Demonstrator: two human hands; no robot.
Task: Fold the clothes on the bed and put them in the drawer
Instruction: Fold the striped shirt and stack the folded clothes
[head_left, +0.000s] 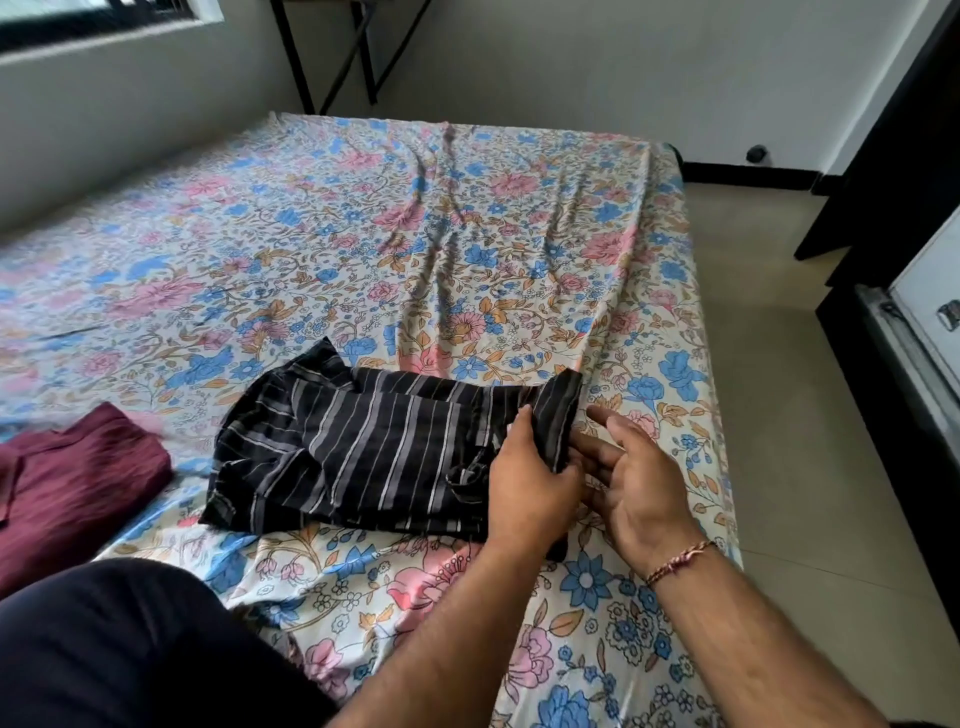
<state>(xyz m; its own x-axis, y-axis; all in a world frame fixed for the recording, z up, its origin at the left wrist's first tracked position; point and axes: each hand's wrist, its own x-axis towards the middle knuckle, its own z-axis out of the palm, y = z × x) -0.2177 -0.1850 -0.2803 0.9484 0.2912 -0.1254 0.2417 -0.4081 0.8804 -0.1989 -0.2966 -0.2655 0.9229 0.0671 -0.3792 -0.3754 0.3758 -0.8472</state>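
Observation:
A black garment with thin white stripes (363, 447) lies crumpled on the floral bed sheet (415, 234), near the bed's front. My left hand (524, 483) pinches the garment's right end, thumb on top of the cloth. My right hand (634, 483) hovers just to the right of it, palm turned up and inward, fingers spread and relaxed, its fingertips close to the same cloth end. A folded maroon garment (72, 483) rests at the left edge of the view.
My dark-clothed knee (130, 649) rests on the bed at lower left. A tiled floor (810, 415) runs along the bed's right side. Dark furniture with a white-fronted panel (930, 301) stands at far right. A black folding frame (358, 52) leans at the back wall.

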